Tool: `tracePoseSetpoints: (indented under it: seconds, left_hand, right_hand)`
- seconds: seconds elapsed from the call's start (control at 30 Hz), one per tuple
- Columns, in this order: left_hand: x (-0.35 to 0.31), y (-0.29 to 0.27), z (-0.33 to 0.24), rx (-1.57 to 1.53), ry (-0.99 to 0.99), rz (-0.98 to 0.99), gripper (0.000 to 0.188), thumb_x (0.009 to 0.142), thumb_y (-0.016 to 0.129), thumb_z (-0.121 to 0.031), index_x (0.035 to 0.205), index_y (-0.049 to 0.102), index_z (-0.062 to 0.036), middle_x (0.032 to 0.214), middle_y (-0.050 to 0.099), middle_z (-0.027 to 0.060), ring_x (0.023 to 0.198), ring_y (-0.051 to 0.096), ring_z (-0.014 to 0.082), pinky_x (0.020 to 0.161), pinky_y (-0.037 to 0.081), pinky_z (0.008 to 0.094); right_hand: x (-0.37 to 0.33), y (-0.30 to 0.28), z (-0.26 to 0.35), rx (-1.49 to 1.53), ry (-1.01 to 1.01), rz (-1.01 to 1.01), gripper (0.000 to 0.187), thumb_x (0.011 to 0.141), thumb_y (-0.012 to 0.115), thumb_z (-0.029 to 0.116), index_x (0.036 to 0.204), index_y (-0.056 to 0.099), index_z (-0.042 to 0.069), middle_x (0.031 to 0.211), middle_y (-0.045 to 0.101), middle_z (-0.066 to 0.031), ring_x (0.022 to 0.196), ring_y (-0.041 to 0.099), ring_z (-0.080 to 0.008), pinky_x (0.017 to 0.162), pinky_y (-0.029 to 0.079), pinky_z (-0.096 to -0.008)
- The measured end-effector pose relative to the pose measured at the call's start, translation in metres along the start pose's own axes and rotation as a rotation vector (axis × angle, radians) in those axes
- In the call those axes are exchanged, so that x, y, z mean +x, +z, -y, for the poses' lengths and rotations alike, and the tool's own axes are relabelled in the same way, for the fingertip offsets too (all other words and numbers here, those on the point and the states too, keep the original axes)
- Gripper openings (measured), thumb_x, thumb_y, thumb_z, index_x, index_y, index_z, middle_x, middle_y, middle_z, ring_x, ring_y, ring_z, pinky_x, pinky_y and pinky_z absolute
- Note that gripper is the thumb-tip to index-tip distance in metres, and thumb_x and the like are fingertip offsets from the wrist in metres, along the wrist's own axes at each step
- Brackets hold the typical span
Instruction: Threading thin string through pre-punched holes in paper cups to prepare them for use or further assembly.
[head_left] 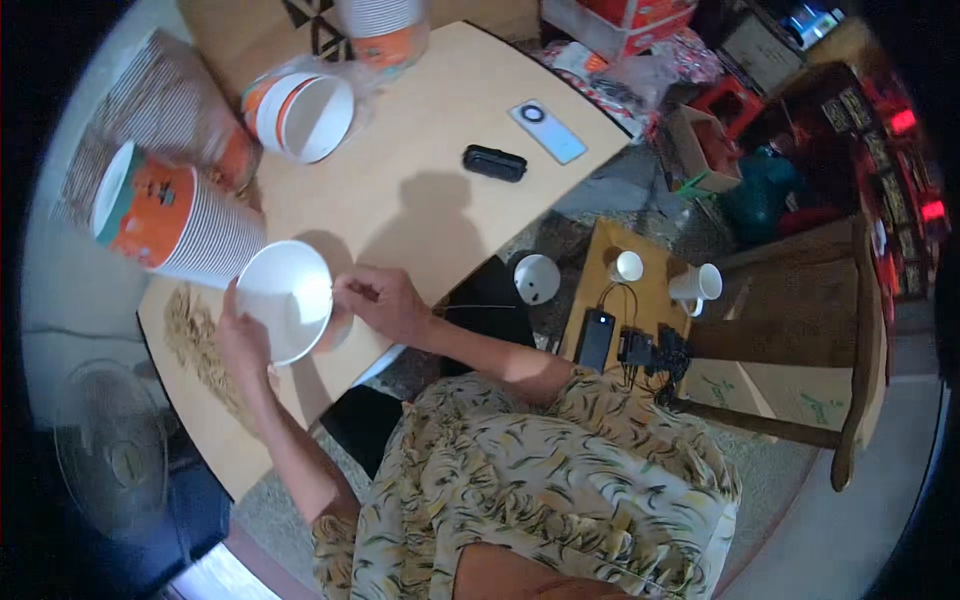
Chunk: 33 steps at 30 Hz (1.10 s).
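— White paper cup [285, 298]: where is it?
— Near edge of the wooden table [420, 190], mouth tipped up toward me. My left hand [245, 345] cups its outer wall, fingers curled round. My right hand [385, 300] pinches the rim, thumb and forefinger pressed together.
— Beyond the cup?
— Just left of it, a lying stack of orange-banded cups [175, 220]. Farther back, a second sleeve of cups [300, 115]. Well right of that, a black case [494, 162] and a phone [547, 130].
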<state>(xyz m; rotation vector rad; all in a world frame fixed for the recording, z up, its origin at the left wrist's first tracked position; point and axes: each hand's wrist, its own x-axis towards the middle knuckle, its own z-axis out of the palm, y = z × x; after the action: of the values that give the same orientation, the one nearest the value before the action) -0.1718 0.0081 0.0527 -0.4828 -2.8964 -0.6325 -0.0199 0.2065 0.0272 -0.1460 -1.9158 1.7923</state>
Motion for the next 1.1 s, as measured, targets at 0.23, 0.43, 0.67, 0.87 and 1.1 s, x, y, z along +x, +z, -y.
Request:
tracePoseSetpoints:
  seconds: [0.23,0.43,0.67,0.87,1.1]
  left_hand:
    - [-0.004,-0.002,0.023,0.039,-0.091,-0.05,0.055,0.086,0.049,-0.003,0.138,0.052,-0.0217,0.109,0.069,0.0199,0.098,0.068,0.0384,0.081,0.054,0.0474]
    - [-0.013,-0.001,0.043,0.005,-0.03,-0.068,0.059,0.084,0.048,0.0,0.139,0.052,-0.0214,0.113,0.068,0.02,0.102,0.066,0.0386,0.086,0.052,0.0481]
    - [-0.02,-0.007,0.038,0.12,-0.163,-0.075,0.062,0.082,0.05,0.0,0.14,0.05,-0.0228,0.111,0.069,0.0199,0.1,0.066,0.0406,0.086,0.052,0.0491]
    - [-0.023,-0.007,0.064,0.163,-0.124,-0.135,0.059,0.083,0.053,-0.002,0.14,0.051,-0.0177,0.117,0.066,0.0216,0.101,0.066,0.0392,0.088,0.051,0.0488]
    - [-0.029,-0.037,-0.039,-0.254,0.133,-0.227,0.038,0.09,0.055,0.0,0.127,0.061,-0.0045,0.126,0.063,0.015,0.113,0.063,0.0282,0.09,0.055,0.0367]
  right_hand:
    - [-0.008,0.007,-0.01,-0.054,-0.188,0.118,0.01,0.086,0.069,0.013,0.091,0.065,0.005,0.076,0.06,-0.001,0.062,0.051,-0.008,0.057,0.042,-0.0265]
    - [-0.002,-0.004,-0.008,0.287,0.014,0.145,0.007,0.091,0.062,0.008,0.093,0.064,0.001,0.078,0.06,0.0007,0.067,0.054,-0.0059,0.061,0.045,-0.024]
    - [-0.006,-0.019,-0.001,0.281,0.081,0.018,0.01,0.095,0.058,0.009,0.096,0.058,-0.001,0.074,0.059,-0.0007,0.068,0.054,-0.0051,0.062,0.046,-0.0241]
    - [0.0,-0.024,-0.018,0.197,0.065,0.033,0.01,0.094,0.06,0.009,0.092,0.06,-0.001,0.075,0.059,-0.0006,0.069,0.053,-0.0051,0.061,0.046,-0.0249]
    - [0.01,-0.026,-0.034,0.183,0.092,-0.037,0.009,0.089,0.066,0.006,0.096,0.068,0.001,0.08,0.065,-0.001,0.075,0.059,-0.0077,0.068,0.05,-0.0249]
